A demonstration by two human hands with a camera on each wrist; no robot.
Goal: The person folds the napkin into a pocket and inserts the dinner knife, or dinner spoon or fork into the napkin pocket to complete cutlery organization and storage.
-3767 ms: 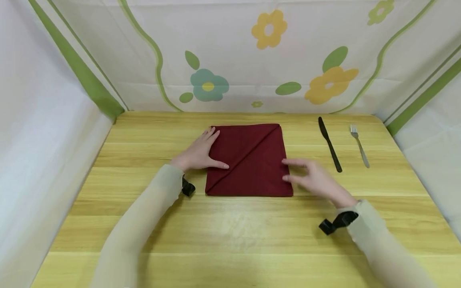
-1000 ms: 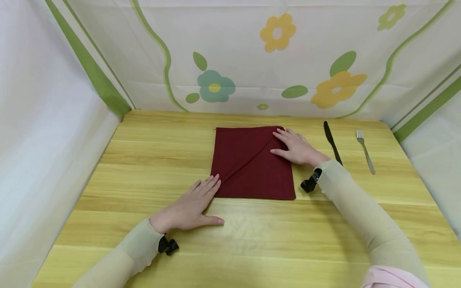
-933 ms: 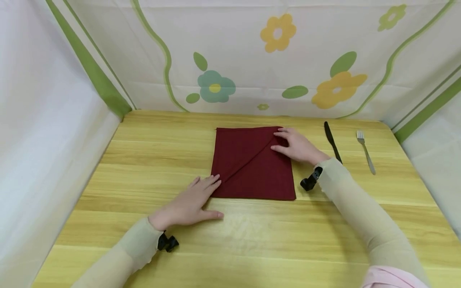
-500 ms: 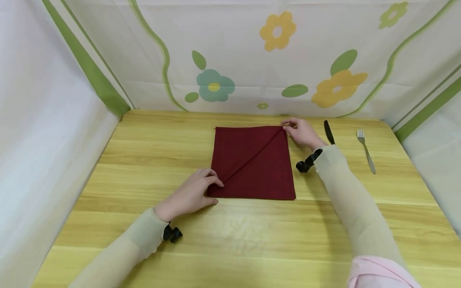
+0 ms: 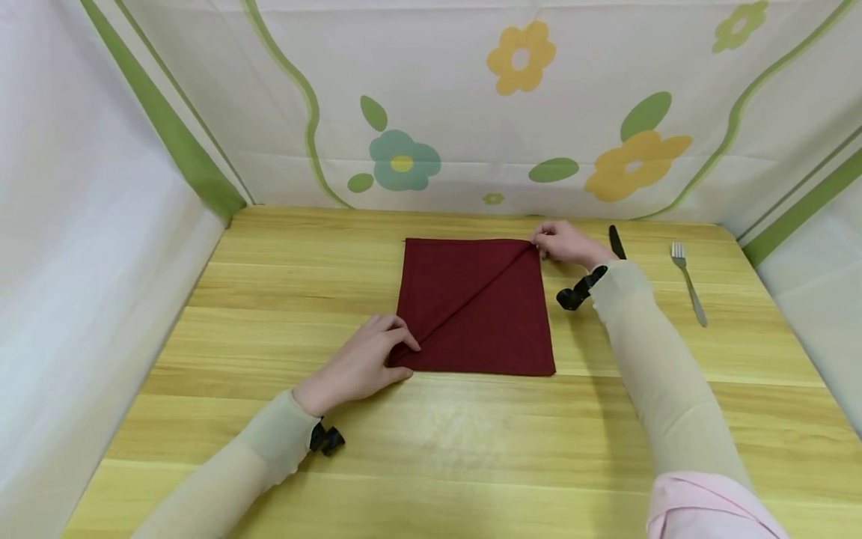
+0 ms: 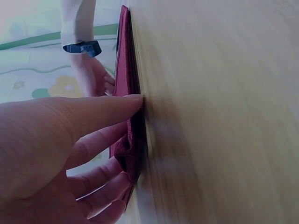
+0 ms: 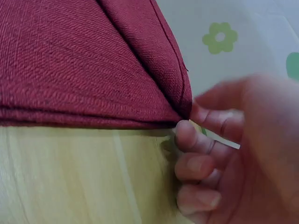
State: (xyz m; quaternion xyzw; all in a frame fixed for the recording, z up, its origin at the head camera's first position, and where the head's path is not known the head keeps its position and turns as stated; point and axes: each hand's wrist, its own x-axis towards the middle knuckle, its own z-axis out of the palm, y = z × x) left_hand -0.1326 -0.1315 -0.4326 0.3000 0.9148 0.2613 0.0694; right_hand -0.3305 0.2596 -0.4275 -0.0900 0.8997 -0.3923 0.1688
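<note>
A dark red cloth napkin, folded into a square with a diagonal fold line across its top, lies on the wooden table. My left hand is at its near left corner, fingers bent over the cloth and thumb at the front edge; the left wrist view shows the thumb and fingers on either side of the folded layers. At the far right corner my right hand pinches the tip of the cloth. The right wrist view shows its curled fingers right at that corner, where the layers meet.
A black knife lies right of the napkin, partly hidden by the right forearm. Further right is a silver fork. A white curtain with printed flowers stands behind the wooden table, and plain white cloth hangs at the sides.
Both hands went from lying flat on the napkin to bent fingers gripping its corners. The right hand moved up to the far right corner; the left hand drew in at the near left one.
</note>
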